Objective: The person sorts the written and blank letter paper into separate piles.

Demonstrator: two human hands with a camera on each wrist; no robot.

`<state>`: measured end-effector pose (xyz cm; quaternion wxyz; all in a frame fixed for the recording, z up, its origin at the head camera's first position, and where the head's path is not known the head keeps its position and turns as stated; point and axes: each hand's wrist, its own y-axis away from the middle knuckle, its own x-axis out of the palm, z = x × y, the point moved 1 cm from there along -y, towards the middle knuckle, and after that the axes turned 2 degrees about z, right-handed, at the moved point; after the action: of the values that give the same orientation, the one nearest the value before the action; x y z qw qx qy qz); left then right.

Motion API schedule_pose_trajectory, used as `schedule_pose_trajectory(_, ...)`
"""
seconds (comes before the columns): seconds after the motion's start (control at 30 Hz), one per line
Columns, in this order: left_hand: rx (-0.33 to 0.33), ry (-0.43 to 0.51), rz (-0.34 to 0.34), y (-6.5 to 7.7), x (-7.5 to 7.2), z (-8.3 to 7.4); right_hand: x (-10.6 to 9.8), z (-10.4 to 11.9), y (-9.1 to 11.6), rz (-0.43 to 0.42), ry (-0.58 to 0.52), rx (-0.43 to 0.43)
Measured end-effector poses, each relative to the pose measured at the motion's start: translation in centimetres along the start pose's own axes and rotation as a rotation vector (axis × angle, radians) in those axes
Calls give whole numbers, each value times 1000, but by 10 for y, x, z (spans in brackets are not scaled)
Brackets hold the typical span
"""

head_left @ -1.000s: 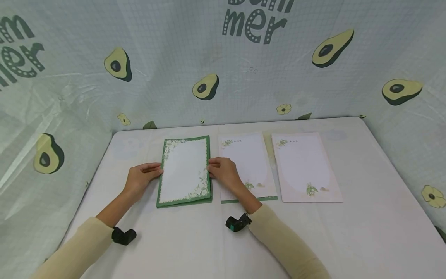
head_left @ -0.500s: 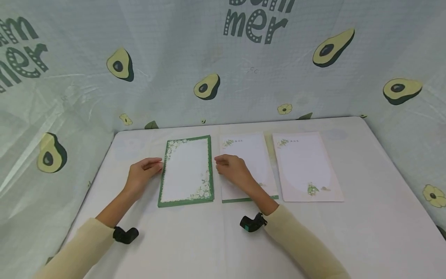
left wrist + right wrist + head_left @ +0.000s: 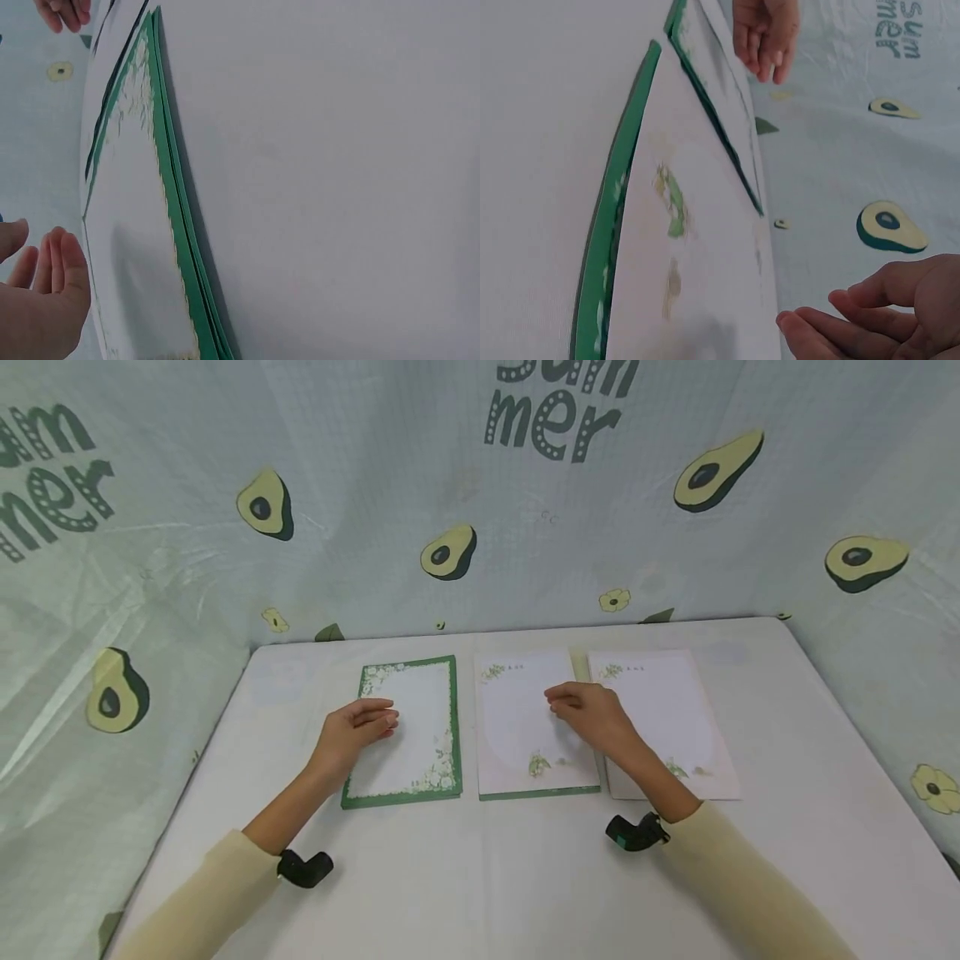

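A stack of green-bordered letter paper (image 3: 416, 727) with white flowers in its corners lies at the left of the table. Above its left part hovers my left hand (image 3: 352, 739), fingers loosely bent and holding nothing. To its right is a pale pink sheet (image 3: 517, 727) with a leafy print, a green edge showing beneath it. Over the gap between this sheet and another pale pink sheet (image 3: 682, 718), my right hand (image 3: 596, 718) is raised, its fingers relaxed and nothing held. In the right wrist view the right hand (image 3: 900, 315) appears apart from the paper.
All the paper lies on a white-covered table (image 3: 480, 877). Behind and beside it hangs a pale curtain (image 3: 360, 560) printed with avocados and lettering. Black wrist cameras (image 3: 306, 868) sit on both wrists.
Both hands have let go of the green-bordered stack's side edges. My right hand has moved right, past the middle sheet; my left has come right, over the stack. The stack's sheets line up more closely.
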<state>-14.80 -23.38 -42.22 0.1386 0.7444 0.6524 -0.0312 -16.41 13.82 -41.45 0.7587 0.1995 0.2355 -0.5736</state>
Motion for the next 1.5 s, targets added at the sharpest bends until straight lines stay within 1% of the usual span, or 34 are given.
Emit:
schedule_pose_trajectory(0.2, 7, 20, 64, -7, 25, -1, -24, -17, 7, -34, 97, 12)
schedule_pose_trajectory(0.33, 12, 32, 102, -12, 40, -4, -34, -24, 10, -36, 127, 6)
schedule_pose_trajectory(0.43, 25, 27, 140, -15, 50, -7, -37, -28, 11, -29, 121, 10)
schedule_pose_trajectory(0.6, 44, 10, 227, -24, 66, -11, -40, -33, 10, -12, 90, 40)
schedule_pose_trajectory(0.67, 38, -5, 245, -28, 73, -13, -40, -36, 8, 0, 78, 57)
schedule_pose_trajectory(0.83, 4, -81, 236, -36, 86, -18, -37, -41, 4, 49, 37, 140)
schedule_pose_trajectory(0.97, -36, -83, 232, -39, 93, -19, -34, -42, 0, 76, 14, 196)
schedule_pose_trajectory(1.07, -66, -74, 231, -41, 96, -20, -33, -42, -1, 82, -18, 211)
schedule_pose_trajectory(1.2, -76, -75, 237, -43, 99, -22, -32, -44, -5, 80, -72, 230)
schedule_pose_trajectory(1.43, -120, -65, 195, -46, 100, -22, -31, -42, -8, 85, -150, 250)
schedule_pose_trajectory(1.5, -118, -66, 190, -46, 99, -22, -31, -42, -8, 87, -160, 252)
